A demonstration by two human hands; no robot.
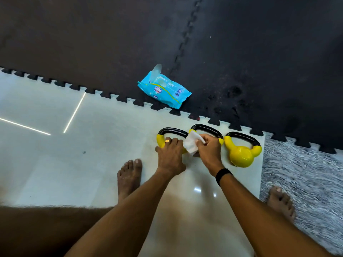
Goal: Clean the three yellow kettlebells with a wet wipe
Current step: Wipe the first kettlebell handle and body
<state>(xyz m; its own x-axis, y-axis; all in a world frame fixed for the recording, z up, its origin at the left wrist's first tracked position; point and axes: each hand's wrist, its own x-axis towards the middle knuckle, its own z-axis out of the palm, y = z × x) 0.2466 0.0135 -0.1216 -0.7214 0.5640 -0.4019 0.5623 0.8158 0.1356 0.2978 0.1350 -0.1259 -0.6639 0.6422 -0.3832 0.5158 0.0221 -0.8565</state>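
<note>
Three yellow kettlebells with black handles lie in a row on the pale tiled floor. My left hand (pixel 170 154) rests on the left kettlebell (pixel 160 140) and covers most of its body. My right hand (pixel 208 150) holds a white wet wipe (pixel 191 144) between the left and the middle kettlebell (pixel 207 128), whose body is hidden under that hand. The right kettlebell (pixel 241 154) lies untouched, fully in view.
A blue wet-wipe pack (pixel 165 89) with its flap open lies on the black interlocking foam mat (pixel 241 62) beyond the kettlebells. A grey shaggy rug (pixel 306 173) lies to the right. My bare feet (pixel 129 178) stand on the tiles (pixel 74 164) and the rug.
</note>
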